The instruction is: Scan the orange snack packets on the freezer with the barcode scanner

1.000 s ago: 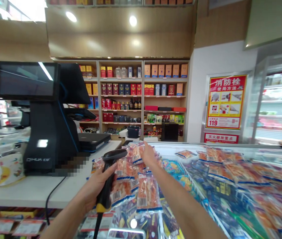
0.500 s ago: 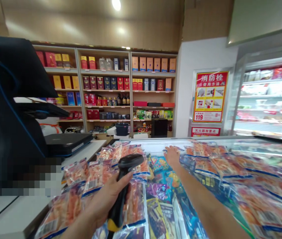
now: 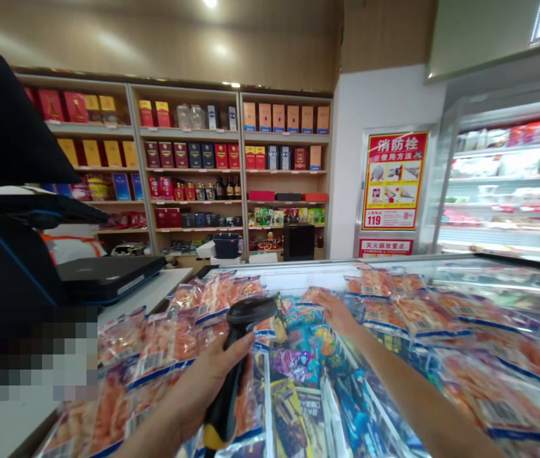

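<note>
My left hand (image 3: 217, 372) is wrapped round the handle of a black barcode scanner (image 3: 237, 356) with a yellow base end. The scanner's head points away to the right, above the packets. My right hand (image 3: 337, 312) reaches to the back of the chest freezer, its fingers closed at the edge of a clear packet of orange food (image 3: 316, 296); the fingertips are small and partly hidden. Below and between my hands lie colourful ice cream wrappers (image 3: 298, 362). More orange food packets (image 3: 169, 340) with blue edges lie to the left, others (image 3: 408, 312) to the right.
A white counter (image 3: 21, 420) with a black checkout machine (image 3: 12, 242) stands at left. The freezer's back rim (image 3: 293, 267) runs across. Beyond are shelves of boxes and bottles (image 3: 193, 156), a red fire-hydrant notice (image 3: 394, 181) and a lit display fridge (image 3: 512, 184).
My view has shifted slightly right. My right hand has come a little lower, its fingers now closed at an orange food packet that shows to their left. The scanner stays in my left hand.
</note>
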The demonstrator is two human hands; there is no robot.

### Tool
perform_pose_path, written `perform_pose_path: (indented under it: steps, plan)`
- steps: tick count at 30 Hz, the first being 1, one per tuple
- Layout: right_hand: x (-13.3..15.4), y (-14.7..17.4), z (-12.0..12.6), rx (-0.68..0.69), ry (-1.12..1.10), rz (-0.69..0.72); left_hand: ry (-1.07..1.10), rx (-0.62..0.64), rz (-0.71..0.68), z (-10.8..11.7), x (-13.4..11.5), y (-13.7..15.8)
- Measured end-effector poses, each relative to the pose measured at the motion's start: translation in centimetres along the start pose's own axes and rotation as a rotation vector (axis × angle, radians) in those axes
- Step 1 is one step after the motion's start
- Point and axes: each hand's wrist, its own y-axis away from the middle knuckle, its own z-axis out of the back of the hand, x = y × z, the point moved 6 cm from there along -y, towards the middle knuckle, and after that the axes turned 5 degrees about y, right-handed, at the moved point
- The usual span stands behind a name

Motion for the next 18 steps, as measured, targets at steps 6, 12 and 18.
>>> perform_pose_path:
  steps: [6, 12, 18]
  plan:
    - [-0.3, 3.8, 3.2, -0.018, -0.112, -0.442, 0.044, 0.022, 0.009, 0.8, 0.0, 3.1]
    - [0.1, 2.0, 1.0, 0.233, -0.044, -0.777, 0.076, -0.069, 0.002, 2.4, 0.1, 4.8]
    - [1.5, 0.5, 3.0, -0.224, -0.444, -0.690, 0.110, -0.100, -0.022, 2.4, -0.5, 5.4]
